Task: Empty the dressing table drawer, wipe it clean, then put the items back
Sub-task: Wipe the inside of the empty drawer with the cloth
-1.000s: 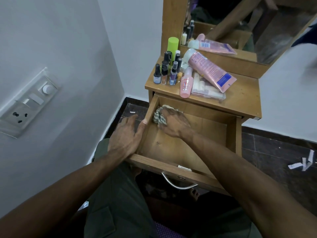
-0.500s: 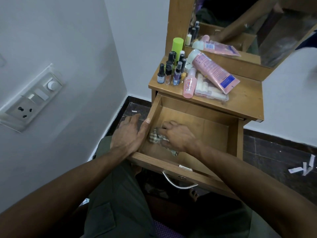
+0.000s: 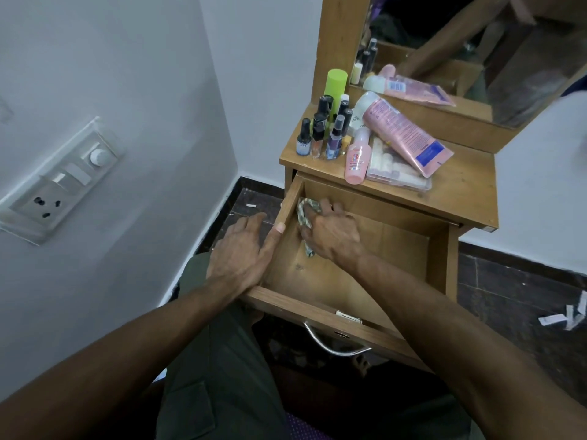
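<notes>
The wooden drawer (image 3: 317, 314) is pulled out of the dressing table (image 3: 460, 192) and holds only a cloth. My right hand (image 3: 332, 235) presses a checked cloth (image 3: 304, 208) against the drawer's left inner wall, near the back corner. My left hand (image 3: 243, 249) grips the drawer's left side wall from outside, thumb over its rim. On the tabletop stand several small dark bottles (image 3: 320, 131), a green-capped bottle (image 3: 335, 87), a pink bottle (image 3: 357, 157), a large pink tube (image 3: 403, 134) and a clear pack (image 3: 397, 174).
A mirror (image 3: 476, 42) rises behind the tabletop. A white wall with a switch and socket plate (image 3: 60, 182) stands close on the left. The drawer's metal handle (image 3: 333, 347) hangs above my lap. Dark floor tiles carry paper scraps (image 3: 568, 315) at the right.
My right hand with the cloth went from the back left corner toward the drawer's front, then returned toward the back along the left wall. My left hand stayed on the drawer's side.
</notes>
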